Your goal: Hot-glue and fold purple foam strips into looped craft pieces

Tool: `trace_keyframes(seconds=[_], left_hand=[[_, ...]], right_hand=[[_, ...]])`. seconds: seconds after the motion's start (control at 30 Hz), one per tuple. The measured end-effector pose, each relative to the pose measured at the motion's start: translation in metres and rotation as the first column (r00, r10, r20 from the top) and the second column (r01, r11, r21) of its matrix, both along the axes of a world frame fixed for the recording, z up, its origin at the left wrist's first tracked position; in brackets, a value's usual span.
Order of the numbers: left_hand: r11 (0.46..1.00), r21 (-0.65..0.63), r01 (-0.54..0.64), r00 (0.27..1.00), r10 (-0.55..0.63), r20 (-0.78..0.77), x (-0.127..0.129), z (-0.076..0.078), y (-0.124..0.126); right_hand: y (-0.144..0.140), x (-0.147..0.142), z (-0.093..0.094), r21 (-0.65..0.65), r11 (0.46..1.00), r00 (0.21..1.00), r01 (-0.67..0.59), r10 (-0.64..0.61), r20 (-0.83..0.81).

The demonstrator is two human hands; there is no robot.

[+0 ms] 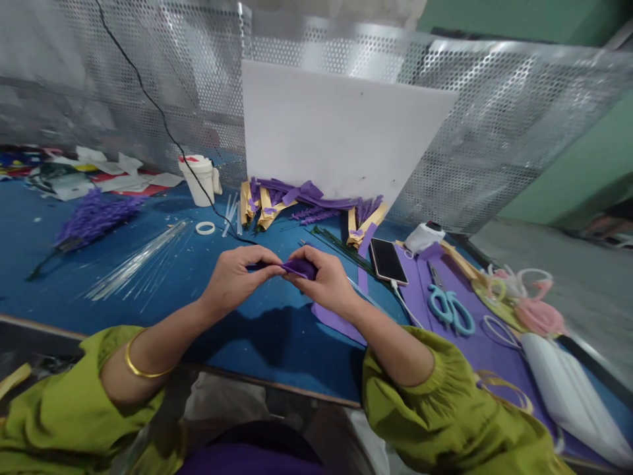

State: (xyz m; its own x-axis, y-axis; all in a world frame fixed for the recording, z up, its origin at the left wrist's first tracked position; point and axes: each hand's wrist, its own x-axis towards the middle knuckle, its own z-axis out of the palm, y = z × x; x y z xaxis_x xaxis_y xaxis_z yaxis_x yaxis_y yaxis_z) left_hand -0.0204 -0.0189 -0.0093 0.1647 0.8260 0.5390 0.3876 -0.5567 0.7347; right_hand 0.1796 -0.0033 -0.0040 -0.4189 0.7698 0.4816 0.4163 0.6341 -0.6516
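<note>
The scene was backed by broad, silvery perforated sheeting (208, 99), and its foot was met by a wide blue tabletop (64, 297). In front of the sheeting, a large white rectangular board (341, 125) was set on edge. The right part of the tabletop was covered by a flat sheet of purple material (420, 290). At the far left, a bushy bunch of purple flowers with a green stem (99, 214) was laid down, and thin, clear, glossy strips (141, 264) were fanned out beside it.

Over the middle of the tabletop, the left hand (240, 277) and the right hand (324, 274) were brought close together, each closed in a pinch between thumb and fingers. Below the board, three bundles of purple sprigs in tan wrapping (270, 214) were placed, two on the left and one well apart on the right. A pair of scissors with light-blue handles (449, 303) was rested on the purple sheet, and a dark-screened phone (388, 260) was plugged into a white cable near its left edge. Between both hands, a small piece of dark purple material (300, 267) was gripped, partly hidden by the fingers. Near the clear strips, a narrow white ring (204, 233) was laid flat.
</note>
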Motion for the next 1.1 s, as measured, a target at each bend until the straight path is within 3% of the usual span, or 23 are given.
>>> trace_keyframes(seconds=[0.17, 0.4, 0.53, 0.63, 0.77, 0.87, 1.1], left_hand=[[0.996, -0.075, -0.040, 0.995, 0.046, 0.092, 0.003, 0.010, 0.010], [0.996, -0.031, 0.082, 0.983, -0.075, 0.170, 0.022, 0.027, 0.028], [0.988, -0.073, 0.135, 0.975, -0.120, 0.187, 0.033, 0.019, 0.035], [0.972, -0.148, 0.183, 0.961, -0.146, 0.233, 0.034, 0.008, 0.038], [0.973, -0.186, 0.139, 0.949, -0.078, 0.304, 0.029, -0.001, 0.040], [0.965, -0.219, 0.141, 0.941, -0.062, 0.332, 0.026, -0.003, 0.042], [0.882, -0.358, 0.305, 0.853, -0.086, 0.515, 0.026, -0.001, 0.047]], right_hand=[[0.004, 0.013, 0.009, 0.043, 0.995, 0.985, 0.090, -0.083, -0.149], [0.007, 0.024, 0.013, 0.086, 0.986, 0.972, 0.144, -0.124, -0.201], [0.010, 0.023, 0.011, 0.061, 0.990, 0.968, 0.127, -0.111, -0.224], [0.014, 0.021, 0.005, -0.035, 0.992, 0.964, 0.125, -0.130, -0.233], [0.018, 0.019, -0.002, -0.148, 0.976, 0.955, 0.160, -0.191, -0.225], [0.019, 0.019, -0.005, -0.121, 0.978, 0.960, 0.170, -0.192, -0.203], [0.019, 0.022, -0.002, -0.079, 0.976, 0.951, 0.202, -0.215, -0.221]])
